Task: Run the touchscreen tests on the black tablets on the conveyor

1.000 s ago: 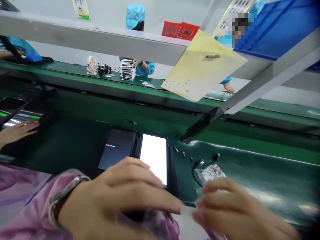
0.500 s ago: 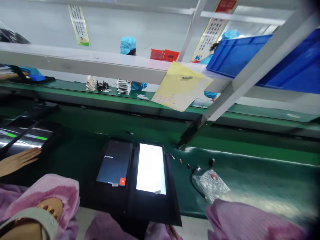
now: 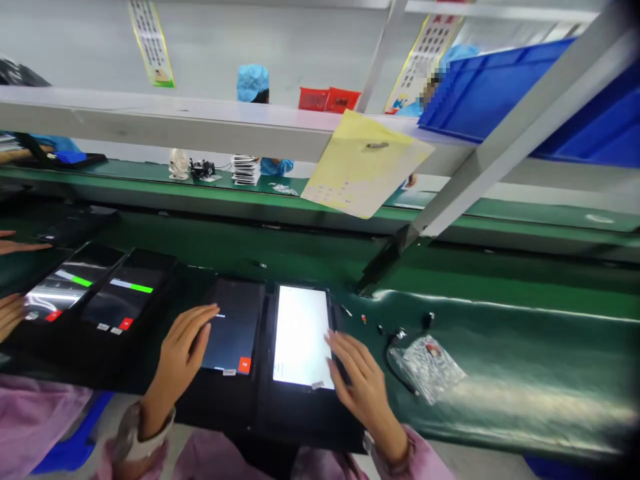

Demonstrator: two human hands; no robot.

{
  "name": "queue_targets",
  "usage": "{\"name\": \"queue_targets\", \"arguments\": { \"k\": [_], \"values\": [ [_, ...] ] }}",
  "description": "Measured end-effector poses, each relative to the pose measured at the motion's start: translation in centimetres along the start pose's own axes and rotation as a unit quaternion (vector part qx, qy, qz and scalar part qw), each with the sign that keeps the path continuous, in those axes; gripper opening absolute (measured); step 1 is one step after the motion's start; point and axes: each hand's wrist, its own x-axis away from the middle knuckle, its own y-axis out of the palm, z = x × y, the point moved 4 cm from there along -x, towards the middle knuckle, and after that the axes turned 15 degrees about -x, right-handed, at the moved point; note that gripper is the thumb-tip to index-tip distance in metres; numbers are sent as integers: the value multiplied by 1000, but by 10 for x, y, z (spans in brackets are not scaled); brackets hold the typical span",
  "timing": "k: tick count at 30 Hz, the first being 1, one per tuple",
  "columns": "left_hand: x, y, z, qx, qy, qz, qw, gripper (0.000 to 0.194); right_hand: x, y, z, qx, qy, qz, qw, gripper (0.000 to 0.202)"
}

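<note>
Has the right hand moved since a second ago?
Yes, leftward. Judged against the plastic bag, the right hand appeared just below it in view then; now it is left of the bag, over the right edge of the white-screened tablet.

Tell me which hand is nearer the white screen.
Right. The right hand is at the right edge of the white screen; the left hand is farther off, by the dark screen's left side.

- Lit screen (image 3: 303, 333): white
- Dim screen (image 3: 231, 337): dark slate-blue
- Square (image 3: 245, 365): orange-red
- Table (image 3: 530, 353): green
- Sleeve (image 3: 421, 461): pink
- Sheet (image 3: 363, 170): yellow
- Crate (image 3: 480, 93): blue
- Bins (image 3: 343, 100): red
- Cap (image 3: 253, 83): light blue
</note>
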Motion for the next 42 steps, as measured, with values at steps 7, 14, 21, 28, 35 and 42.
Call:
{"name": "queue_targets", "arguments": {
  "k": [7,14,21,28,35,42],
  "values": [
    [59,103,-81,-23,-175,-173,969,90,22,50,93,-69,160,41,984,70],
    [78,110,-73,-54,-143,-187,970,93,-14,38,103,-34,131,45,990,35],
    [77,108,-75,-48,-135,-187,972,86,-35,25,84,23,97,12,995,26],
    [77,106,-72,-73,-107,-213,968,94,-61,4,86,24,101,7,995,27],
    [78,108,-70,-77,-115,-225,965,97,-64,27,96,18,72,-61,995,28],
    [75,102,-66,-81,-108,-229,964,101,-64,52,85,15,46,-90,995,31]
  ]
}}
